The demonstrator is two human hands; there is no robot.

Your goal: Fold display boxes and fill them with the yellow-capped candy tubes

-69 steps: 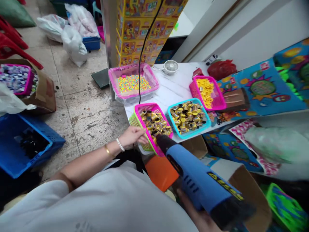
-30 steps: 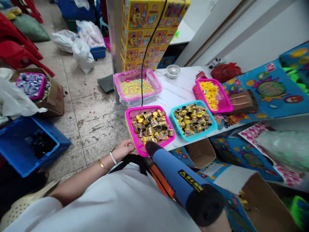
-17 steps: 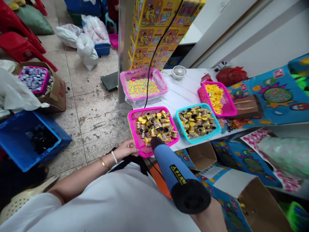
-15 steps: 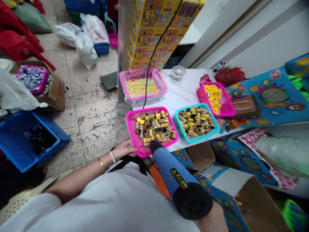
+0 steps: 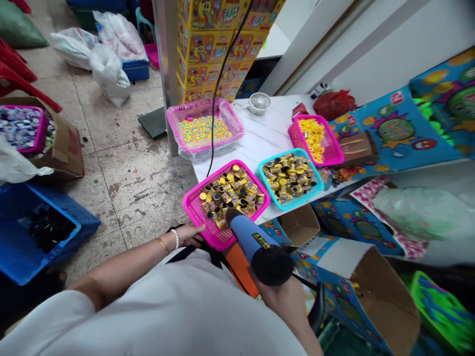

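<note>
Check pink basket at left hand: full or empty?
Partly filled: yellow pieces heap inside the pink basket, with bare mesh near the left hand.

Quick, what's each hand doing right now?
Left hand: closed on the rim of the pink basket of yellow-and-black pieces.
Right hand: closed, holding the blue heat gun.

This is looking like a small packing workshop: a blue heat gun (image 5: 247,236) is pointing into a pink basket (image 5: 218,244) of small parts (image 5: 237,191), filled baskets (image 5: 300,201) are lining the worktop (image 5: 256,134), printed boxes (image 5: 208,47) are standing stacked at upper centre, and bulging bags (image 5: 108,71) are crowding the floor (image 5: 137,193) at upper left.
</note>
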